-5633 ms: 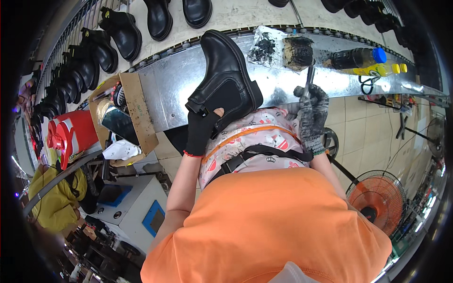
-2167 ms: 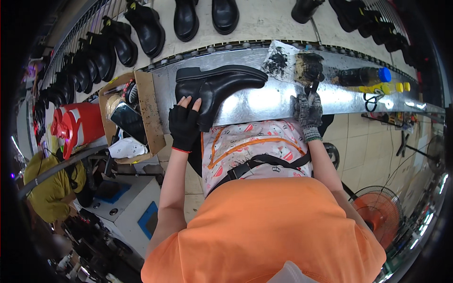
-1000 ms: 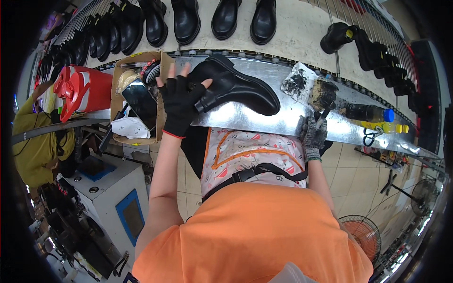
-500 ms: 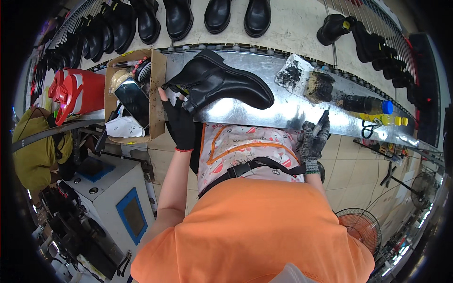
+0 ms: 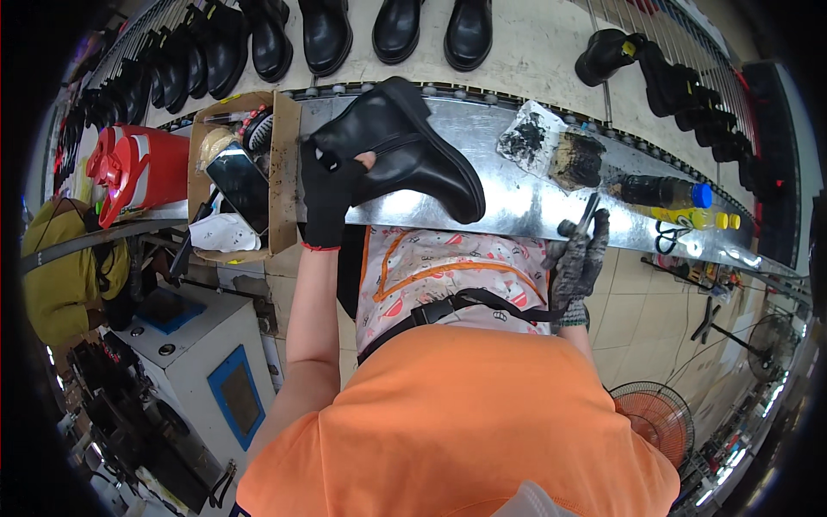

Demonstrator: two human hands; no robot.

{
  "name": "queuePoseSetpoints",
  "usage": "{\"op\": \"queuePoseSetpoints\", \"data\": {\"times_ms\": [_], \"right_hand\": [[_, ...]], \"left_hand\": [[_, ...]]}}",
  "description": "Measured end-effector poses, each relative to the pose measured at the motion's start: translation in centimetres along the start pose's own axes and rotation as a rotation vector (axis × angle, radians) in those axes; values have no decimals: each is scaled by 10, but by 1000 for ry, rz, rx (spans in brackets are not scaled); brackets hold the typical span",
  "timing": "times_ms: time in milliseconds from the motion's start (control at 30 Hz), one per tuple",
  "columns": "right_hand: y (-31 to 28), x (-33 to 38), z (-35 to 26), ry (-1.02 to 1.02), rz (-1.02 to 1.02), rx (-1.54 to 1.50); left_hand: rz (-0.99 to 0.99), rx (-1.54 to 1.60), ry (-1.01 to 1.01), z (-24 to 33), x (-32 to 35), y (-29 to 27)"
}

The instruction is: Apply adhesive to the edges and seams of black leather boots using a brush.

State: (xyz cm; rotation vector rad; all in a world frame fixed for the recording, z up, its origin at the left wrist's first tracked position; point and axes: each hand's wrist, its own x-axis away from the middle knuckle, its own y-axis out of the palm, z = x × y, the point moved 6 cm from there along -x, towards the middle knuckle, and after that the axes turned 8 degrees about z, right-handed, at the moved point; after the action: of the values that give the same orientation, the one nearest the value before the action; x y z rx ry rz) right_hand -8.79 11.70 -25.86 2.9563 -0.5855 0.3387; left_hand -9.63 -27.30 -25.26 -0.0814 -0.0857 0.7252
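Observation:
A black ankle boot [image 5: 413, 155] lies on its side over the metal ledge, its toe towards the lower right and its sole facing away from me. My left hand [image 5: 332, 191], in a black fingerless glove, is closed on the boot's upper opening, the thumb pressed on the leather. My right hand [image 5: 577, 263], in a mottled grey glove, is at the ledge's near edge, apart from the boot. Its fingers pinch a slim dark pen-like tool [image 5: 592, 211] that points up; its exact kind is unclear. Beyond that hand lie a black-stained white cloth [image 5: 532, 138] and a blackened sponge-like block [image 5: 577, 161].
At left, a cardboard box [image 5: 285, 172] holds a phone [image 5: 239, 185] and a brush [image 5: 257, 129], beside a red jug [image 5: 155, 168]. Bottles, one blue-capped [image 5: 663, 189], lie at right. Black boots [image 5: 327, 34] line the conveyor [image 5: 534, 52] behind. A fan [image 5: 653, 414] stands at lower right.
My left hand has taken hold of the boot by its upper and turned it, so the toe has swung nearer and the sole tilts up. My right hand has shifted slightly, still with the slim tool.

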Motion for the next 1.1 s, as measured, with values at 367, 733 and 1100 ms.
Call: {"op": "queuePoseSetpoints", "data": {"times_ms": [367,733,1100], "right_hand": [[-8,-3,-12,-47,113,-105],[-18,-8,9,-1,-90,18],[30,-16,-27,-291,-319,382]], "left_hand": [[-267,-205,229,63,6,70],[-252,-157,331,71,24,67],[-190,-156,299,54,11,66]]}}
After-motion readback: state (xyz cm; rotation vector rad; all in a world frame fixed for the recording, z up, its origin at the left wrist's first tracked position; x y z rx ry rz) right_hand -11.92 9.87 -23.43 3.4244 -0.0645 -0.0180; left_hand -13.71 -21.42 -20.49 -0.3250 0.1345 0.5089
